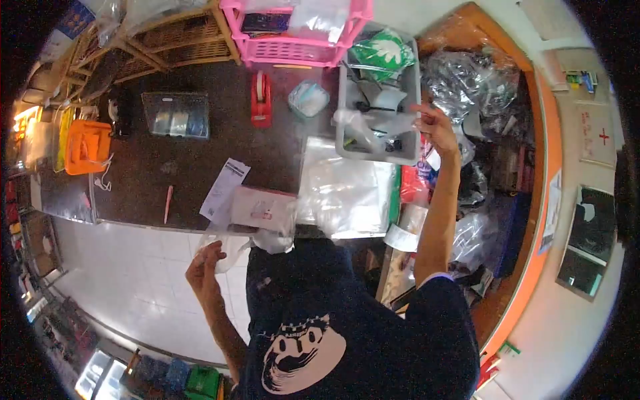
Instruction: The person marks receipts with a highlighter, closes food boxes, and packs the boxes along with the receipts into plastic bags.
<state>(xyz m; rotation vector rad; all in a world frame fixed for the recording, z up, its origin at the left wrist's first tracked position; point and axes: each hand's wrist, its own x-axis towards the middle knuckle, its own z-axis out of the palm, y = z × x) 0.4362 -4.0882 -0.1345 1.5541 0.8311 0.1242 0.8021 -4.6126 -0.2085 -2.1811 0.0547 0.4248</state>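
Note:
My right hand [439, 132] is raised over the right rim of a grey plastic bin [380, 156], fingers pinched on a translucent whitish plastic piece [393, 123] that stretches left across the bin. Near the table's front edge, my left hand [208, 259] is closed on a translucent white plastic sheet [231, 259] hanging by the edge. Between the hands, a flat white packet [264, 211] with a reddish mark lies at the table edge, beside a printed paper slip [225, 191]. To its right rests a stack of clear plastic bags [347, 190].
A red tape dispenser [261, 100], a round plastic tub [309, 99], a clear box [176, 115], a pink pen [168, 204] and an orange basket [88, 148] are on the dark table [140, 180]. A pink rack [293, 52] stands behind. Crumpled plastic [470, 83] fills the right side.

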